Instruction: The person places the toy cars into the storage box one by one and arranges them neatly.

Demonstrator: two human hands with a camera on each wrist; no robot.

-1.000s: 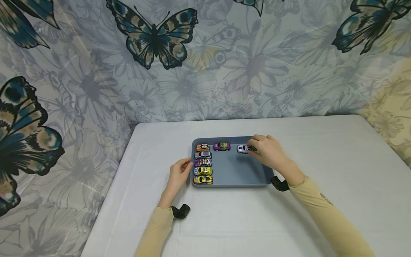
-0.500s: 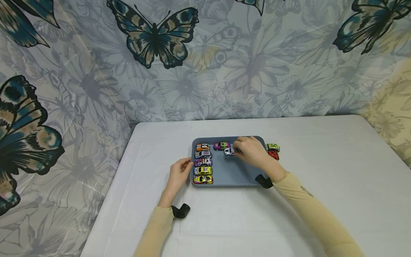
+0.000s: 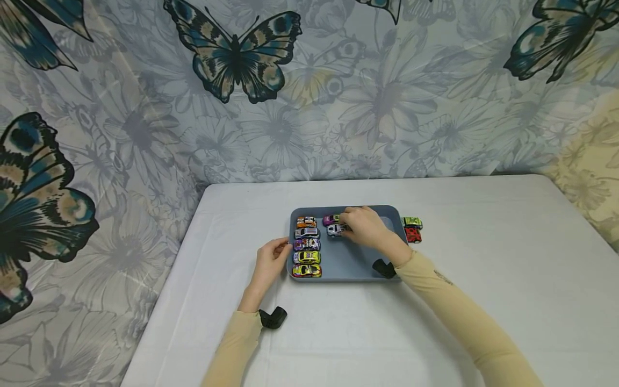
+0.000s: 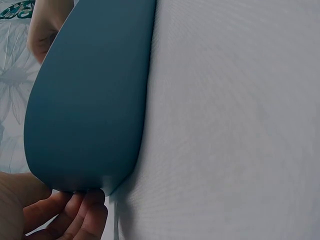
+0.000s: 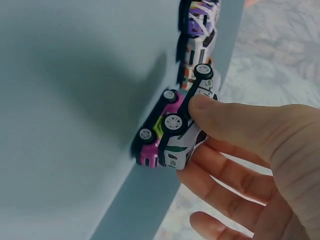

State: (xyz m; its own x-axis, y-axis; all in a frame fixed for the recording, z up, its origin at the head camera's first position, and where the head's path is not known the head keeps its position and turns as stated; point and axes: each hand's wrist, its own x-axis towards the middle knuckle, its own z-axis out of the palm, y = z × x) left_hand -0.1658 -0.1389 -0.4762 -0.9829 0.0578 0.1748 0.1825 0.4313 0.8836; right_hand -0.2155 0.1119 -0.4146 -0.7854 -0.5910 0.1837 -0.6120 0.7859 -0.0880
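Observation:
My right hand pinches a silver-white toy car between thumb and fingers, above the grey-blue tray. Right beside it in the tray is a pink and green toy car, partly covered by the hand in the head view. My left hand holds the tray's left edge; in the left wrist view its thumb and fingertips are at the tray's end wall. Along the tray's left side several toy cars stand in a column, among them an orange one, a purple one and a yellow one.
Just outside the tray's right edge, a green toy car and a red toy car sit on the white-covered table. Behind the table hangs a backdrop with butterflies and flowers. Both wrists wear a black device.
The right hand has carried the silver-white car leftward across the tray, close to the pink and green car. The green and red cars on the right came into view. The left hand stays put.

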